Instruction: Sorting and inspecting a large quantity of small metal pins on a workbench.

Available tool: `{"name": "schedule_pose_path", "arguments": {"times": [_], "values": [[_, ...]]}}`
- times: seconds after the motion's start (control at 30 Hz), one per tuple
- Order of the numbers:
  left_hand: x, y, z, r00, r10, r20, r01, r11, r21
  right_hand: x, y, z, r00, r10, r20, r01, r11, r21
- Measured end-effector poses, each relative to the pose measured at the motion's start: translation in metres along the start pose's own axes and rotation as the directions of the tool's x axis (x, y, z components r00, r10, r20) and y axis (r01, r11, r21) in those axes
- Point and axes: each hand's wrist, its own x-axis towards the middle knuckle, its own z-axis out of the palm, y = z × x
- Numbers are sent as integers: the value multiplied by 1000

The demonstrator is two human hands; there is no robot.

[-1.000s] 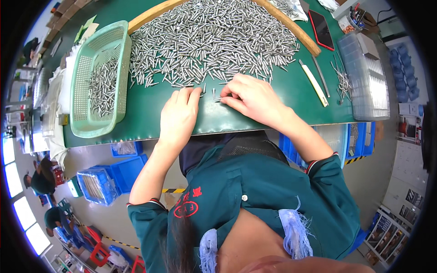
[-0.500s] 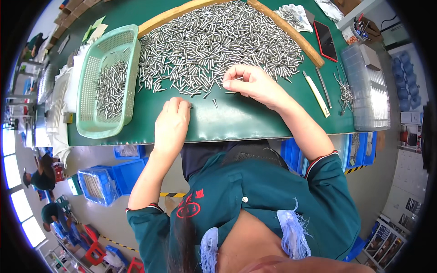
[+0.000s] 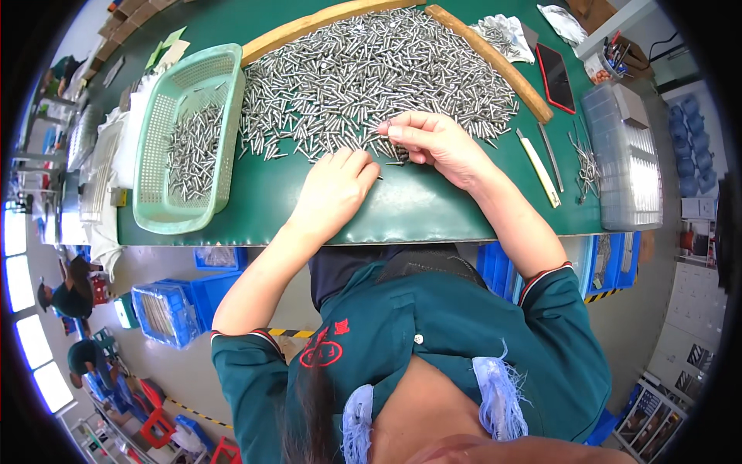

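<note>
A broad heap of small silvery metal pins (image 3: 348, 85) covers the far middle of the green table (image 3: 433, 205). My left hand (image 3: 336, 189) lies at the heap's near edge, fingers curled down, and the dark tip of a pin pokes out beside them. Just right of it, my right hand (image 3: 444, 147) has thumb and forefinger pinched together at the heap's edge. Several pins show under its palm and curled fingers; how many it holds I cannot tell. Left of my hands, a pale green mesh basket (image 3: 145, 174) has more pins in it.
Wooden strips (image 3: 495, 66) border the heap at the back and right. A red-edged phone (image 3: 555, 77), a white-handled cutter (image 3: 539, 166), loose thin rods (image 3: 586, 166) and a clear plastic box (image 3: 622, 166) lie on the right. Blue bins (image 3: 166, 313) stand below the table.
My left hand has moved right, toward my right hand. The single pin that lay on bare table between them is now out of sight. My right hand has barely shifted.
</note>
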Motion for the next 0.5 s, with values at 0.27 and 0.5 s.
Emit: {"name": "schedule_pose_path", "arguments": {"times": [0.27, 0.5], "values": [[26, -8, 5, 788, -607, -106, 283, 510, -813, -2, -1, 8, 992, -117, -46, 103, 965, -240], [24, -6, 23, 805, -565, -182, 161, 503, -849, 0, 7, 7, 962, -262, -72, 219, 905, -365]]}}
